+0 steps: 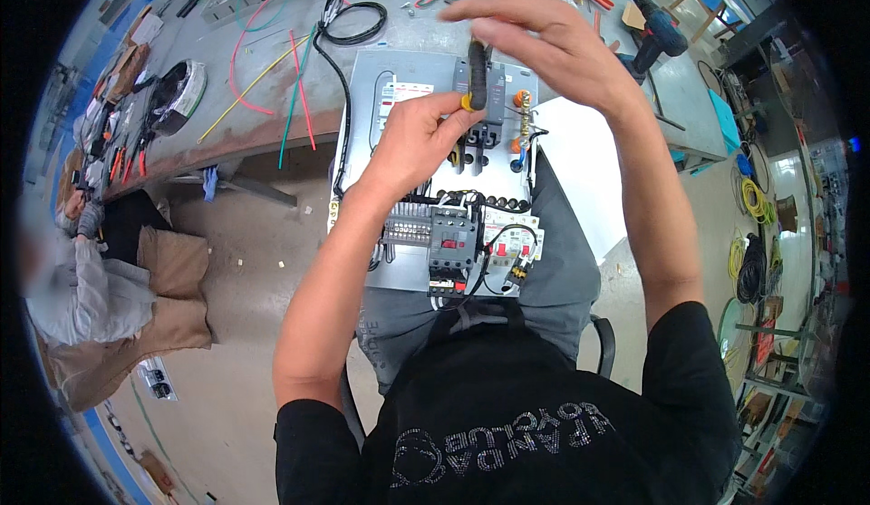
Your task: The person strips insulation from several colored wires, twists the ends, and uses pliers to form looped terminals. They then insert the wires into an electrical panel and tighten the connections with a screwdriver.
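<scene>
A metal mounting plate (367, 88) with electrical parts on it rests across my lap and against the bench edge. My left hand (412, 142) is closed, thumb and fingers pinching the lower end of a screwdriver (478, 74) with a black and yellow handle. It stands over a dark grey circuit breaker (495, 97) on the far half of the plate; the tip is hidden. Above the handle's top, my right hand (557, 47) has its fingers stretched out, slightly blurred. Nearer me on the plate are a black contactor (451, 242) and a white breaker with red switches (512, 237).
Loose coloured wires and a coil of black cable (358, 22) lie on the grey bench (263, 61). A cordless drill (659, 32) lies at the far right. Another person (91, 278) sits at left. Cable coils (752, 265) hang along the right side.
</scene>
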The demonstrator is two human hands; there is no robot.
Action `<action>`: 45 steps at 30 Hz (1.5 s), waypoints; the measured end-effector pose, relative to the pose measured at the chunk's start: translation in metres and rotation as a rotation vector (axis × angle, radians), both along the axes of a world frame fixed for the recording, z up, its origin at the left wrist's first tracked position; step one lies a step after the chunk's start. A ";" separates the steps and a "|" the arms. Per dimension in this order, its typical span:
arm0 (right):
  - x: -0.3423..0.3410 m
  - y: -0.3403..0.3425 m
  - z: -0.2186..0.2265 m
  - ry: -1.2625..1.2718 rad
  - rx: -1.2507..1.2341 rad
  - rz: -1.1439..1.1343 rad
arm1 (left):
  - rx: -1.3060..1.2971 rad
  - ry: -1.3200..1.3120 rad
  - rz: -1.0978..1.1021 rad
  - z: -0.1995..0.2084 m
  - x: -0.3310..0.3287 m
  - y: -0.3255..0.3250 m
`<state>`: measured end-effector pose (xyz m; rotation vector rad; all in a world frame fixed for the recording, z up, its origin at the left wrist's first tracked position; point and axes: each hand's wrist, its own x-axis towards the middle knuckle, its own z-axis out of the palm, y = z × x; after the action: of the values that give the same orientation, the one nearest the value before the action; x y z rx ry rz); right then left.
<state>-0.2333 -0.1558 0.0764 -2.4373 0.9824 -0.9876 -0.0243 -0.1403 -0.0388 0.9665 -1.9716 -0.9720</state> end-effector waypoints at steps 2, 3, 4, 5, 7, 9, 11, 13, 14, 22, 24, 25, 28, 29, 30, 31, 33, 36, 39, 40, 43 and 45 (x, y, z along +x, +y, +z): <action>0.007 -0.015 -0.013 0.215 -0.264 0.036 | 0.070 -0.109 -0.037 0.003 0.003 -0.003; 0.010 -0.020 -0.015 0.328 -0.397 0.058 | 0.062 -0.107 -0.029 0.004 0.004 -0.003; 0.009 -0.016 -0.016 0.375 -0.323 -0.016 | 0.055 -0.104 -0.020 0.004 0.005 -0.003; 0.003 -0.008 -0.015 0.345 -0.256 -0.067 | 0.048 -0.102 -0.010 0.004 0.007 -0.003; -0.016 0.009 -0.006 0.302 -0.136 -0.146 | -0.090 -0.042 -0.015 -0.005 0.011 -0.008; -0.019 0.031 -0.007 0.313 -0.170 -0.085 | -0.140 0.013 -0.059 -0.014 0.006 -0.011; 0.004 0.049 -0.010 0.317 -0.289 0.032 | -0.194 -0.057 -0.061 -0.024 0.008 -0.016; 0.033 0.053 -0.012 0.330 -0.263 0.127 | 0.014 0.067 -0.074 -0.018 0.008 -0.011; 0.042 0.042 -0.017 0.290 -0.306 0.154 | 0.110 0.266 -0.149 -0.028 0.011 -0.011; -0.012 0.008 -0.004 0.421 -0.382 -0.143 | -0.005 -0.104 -0.150 -0.016 0.016 -0.010; -0.003 0.033 0.000 0.401 -0.295 -0.081 | -0.138 -0.016 -0.133 -0.026 0.012 -0.013; 0.002 0.046 0.002 0.382 -0.245 -0.059 | -0.199 0.020 -0.133 -0.028 0.010 -0.013; 0.038 0.054 0.005 0.337 -0.297 0.094 | 0.070 0.033 -0.171 -0.031 0.015 -0.017; 0.043 0.047 0.001 0.285 -0.292 0.154 | 0.181 0.171 -0.158 -0.044 0.015 -0.015; 0.043 0.035 -0.005 0.286 -0.302 0.146 | 0.139 0.098 -0.149 -0.036 0.016 -0.013; 0.040 0.021 -0.009 0.293 -0.312 0.134 | 0.093 0.027 -0.148 -0.027 0.015 -0.011; 0.029 0.002 -0.010 0.292 -0.298 0.100 | 0.055 -0.188 -0.126 -0.017 0.014 -0.013; -0.004 0.000 0.002 0.313 -0.154 0.022 | 0.012 -0.035 -0.135 -0.018 0.013 -0.008; -0.016 0.033 0.015 0.390 0.031 -0.077 | 0.006 -0.054 -0.154 -0.022 0.012 -0.010; -0.015 0.040 0.016 0.409 0.015 -0.083 | 0.007 -0.083 -0.147 -0.021 0.013 -0.010; -0.009 0.041 0.007 0.400 -0.153 -0.068 | 0.003 -0.118 -0.088 -0.016 0.011 -0.007; 0.000 0.039 0.002 0.421 -0.173 -0.086 | -0.006 -0.050 0.039 -0.023 0.011 0.005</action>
<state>-0.2334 -0.1171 0.0783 -2.8408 1.1844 -0.6146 -0.0134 -0.1350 -0.0622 1.0310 -1.9882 -0.9281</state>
